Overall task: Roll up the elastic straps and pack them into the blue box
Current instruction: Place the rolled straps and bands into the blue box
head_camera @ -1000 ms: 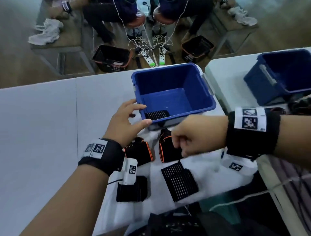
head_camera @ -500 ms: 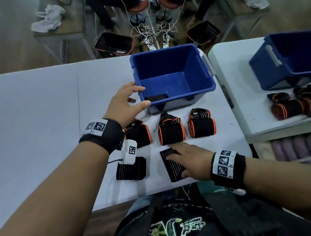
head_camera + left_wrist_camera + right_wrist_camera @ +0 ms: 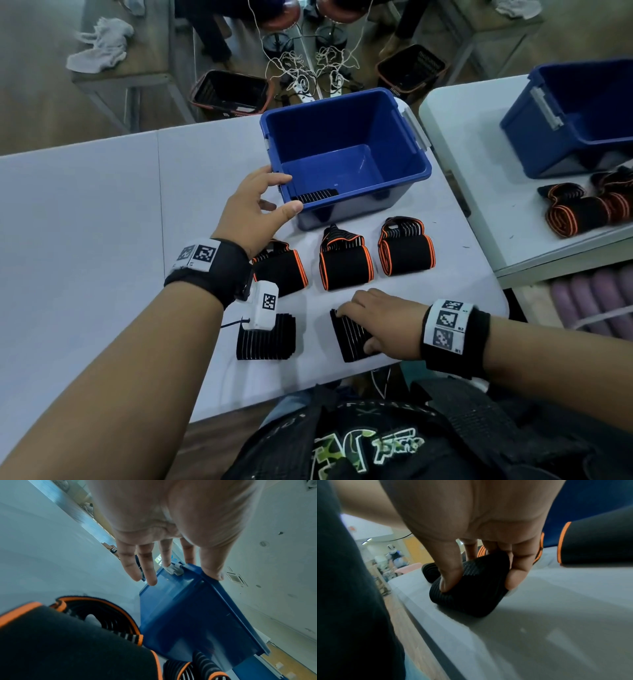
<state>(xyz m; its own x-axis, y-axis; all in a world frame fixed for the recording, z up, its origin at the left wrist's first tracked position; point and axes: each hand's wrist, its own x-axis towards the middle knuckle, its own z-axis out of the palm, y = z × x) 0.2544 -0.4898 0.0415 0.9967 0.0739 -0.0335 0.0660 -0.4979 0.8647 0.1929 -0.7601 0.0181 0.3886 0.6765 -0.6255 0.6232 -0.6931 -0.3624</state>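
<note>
Since half a second ago: right hand (image 3: 383,320) curled tighter round near black ribbed strap roll (image 3: 469,582), now pinched thumb against fingers. Blue box (image 3: 416,171) far-left of it. Left hand (image 3: 253,209) spread wide, touching box's near-left corner.

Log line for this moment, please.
right hand: grips black ribbed strap on table | left hand: open at blue box corner | box: one strap inside

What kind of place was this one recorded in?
Probably a data-collection workroom: white tables side by side, each with a blue box and rolled straps, with power strips and cables on the floor.
</note>
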